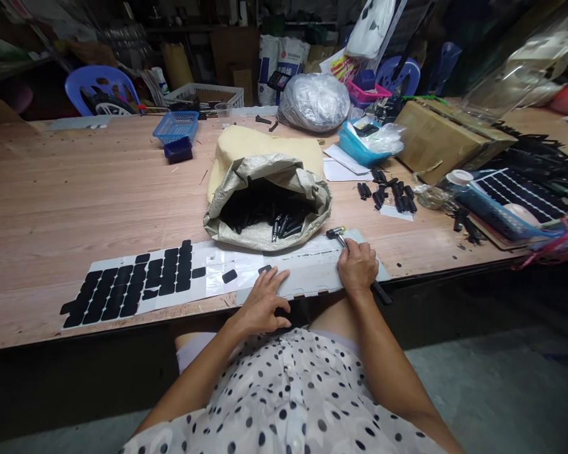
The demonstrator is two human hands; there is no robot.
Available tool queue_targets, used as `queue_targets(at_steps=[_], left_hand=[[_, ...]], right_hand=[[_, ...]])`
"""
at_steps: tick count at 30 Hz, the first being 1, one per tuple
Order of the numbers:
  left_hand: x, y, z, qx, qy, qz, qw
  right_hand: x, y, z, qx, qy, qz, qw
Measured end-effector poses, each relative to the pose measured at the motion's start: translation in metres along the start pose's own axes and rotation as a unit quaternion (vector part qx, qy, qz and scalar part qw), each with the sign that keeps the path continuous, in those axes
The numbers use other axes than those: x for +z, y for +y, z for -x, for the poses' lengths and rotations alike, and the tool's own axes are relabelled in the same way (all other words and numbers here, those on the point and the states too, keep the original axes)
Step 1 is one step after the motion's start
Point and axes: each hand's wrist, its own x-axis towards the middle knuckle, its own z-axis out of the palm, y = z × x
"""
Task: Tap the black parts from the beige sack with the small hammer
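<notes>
My right hand (pixel 358 267) is closed round the black handle of a small hammer (pixel 337 234), whose head points toward the woven sack. My left hand (pixel 264 299) rests at the table's front edge with fingers stretched out over a white plastic strip (pixel 312 271). A small black pad (pixel 264 269) lies just beyond its fingertips, and another black pad (pixel 229 276) sits to the left. A white sheet (pixel 137 284) covered with several black adhesive pads lies further left. The open woven sack (pixel 267 195) holds several black clip-like parts.
A blue basket (pixel 175 126), a cardboard box (pixel 435 135), a clear plastic bag (pixel 313 101) and loose black parts (pixel 390 192) sit further back and right. Sheets of black strips (pixel 520 189) lie at the right edge. Blue chairs stand behind the wooden table (pixel 52 189).
</notes>
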Motion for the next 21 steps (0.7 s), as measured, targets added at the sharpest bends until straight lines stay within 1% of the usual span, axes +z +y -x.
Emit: queue_targets(at_steps=[2, 3, 5, 7, 8, 10, 12, 13, 15, 17, 19, 21], left_hand=[[-0.009, -0.001, -0.008, -0.003, 0.027, 0.047, 0.998], [-0.015, -0.002, -0.015, -0.012, 0.054, 0.07, 0.996], [-0.027, -0.006, -0.036, -0.047, 0.128, 0.094, 0.986], [-0.038, -0.013, -0.065, -0.101, 0.212, 0.07, 0.969], [-0.043, -0.018, -0.079, -0.135, 0.238, 0.047, 0.961], [-0.05, -0.028, -0.106, -0.218, 0.268, -0.001, 0.938], [-0.052, -0.038, -0.126, -0.289, 0.269, -0.033, 0.918], [-0.051, -0.043, -0.132, -0.313, 0.263, -0.041, 0.912], [-0.049, -0.053, -0.137, -0.335, 0.25, -0.045, 0.908], [-0.048, -0.059, -0.134, -0.331, 0.246, -0.043, 0.91], [-0.048, -0.061, -0.126, -0.303, 0.259, -0.038, 0.916], [-0.05, -0.056, -0.114, -0.253, 0.281, -0.035, 0.925]], right_hand=[[0.0, -0.001, 0.0, 0.002, -0.009, 0.004, 1.0], [-0.001, -0.002, 0.0, 0.004, -0.011, 0.007, 1.0], [-0.001, -0.002, 0.0, 0.004, -0.009, 0.015, 1.0], [0.0, -0.003, 0.0, 0.001, -0.002, 0.021, 1.0], [0.0, -0.003, 0.0, -0.001, 0.001, 0.023, 1.0], [0.0, -0.003, 0.0, -0.006, 0.004, 0.024, 1.0], [0.0, -0.004, 0.0, -0.008, 0.006, 0.023, 1.0], [0.0, -0.005, 0.0, -0.008, 0.007, 0.022, 1.0], [0.0, -0.006, 0.0, -0.007, 0.006, 0.022, 1.0], [0.001, -0.006, 0.001, -0.005, 0.006, 0.022, 1.0], [0.002, -0.005, 0.001, -0.004, 0.009, 0.02, 1.0], [0.002, -0.004, 0.001, -0.005, 0.009, 0.017, 1.0]])
